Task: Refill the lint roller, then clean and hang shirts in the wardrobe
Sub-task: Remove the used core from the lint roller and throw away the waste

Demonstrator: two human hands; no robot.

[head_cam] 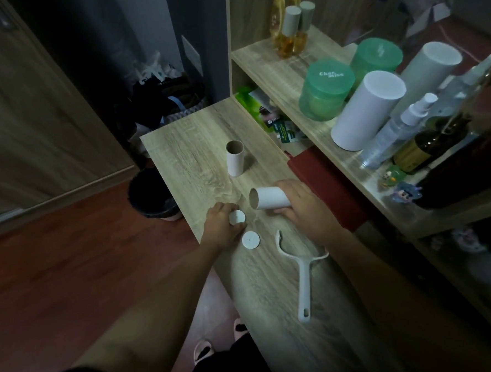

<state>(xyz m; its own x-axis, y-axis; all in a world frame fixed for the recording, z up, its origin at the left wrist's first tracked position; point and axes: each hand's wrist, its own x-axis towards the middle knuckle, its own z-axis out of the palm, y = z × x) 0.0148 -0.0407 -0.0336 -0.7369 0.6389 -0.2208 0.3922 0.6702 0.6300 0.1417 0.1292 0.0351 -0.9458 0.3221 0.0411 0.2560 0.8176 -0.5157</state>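
While the right hand (303, 208) gripped a roll (269, 197), its far end hidden in the palm, the left hand (222, 226) pinched a cap (237, 216); the roller handle (302, 271) lay on the desk (184, 149), partly behind the wrist.

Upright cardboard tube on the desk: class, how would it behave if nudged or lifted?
The upright cardboard tube looks hollow and thin-walled, so it is probably very light and crushable if squeezed. Standing on its narrow end on the smooth desk, it would likely tip at a nudge, then could roll.
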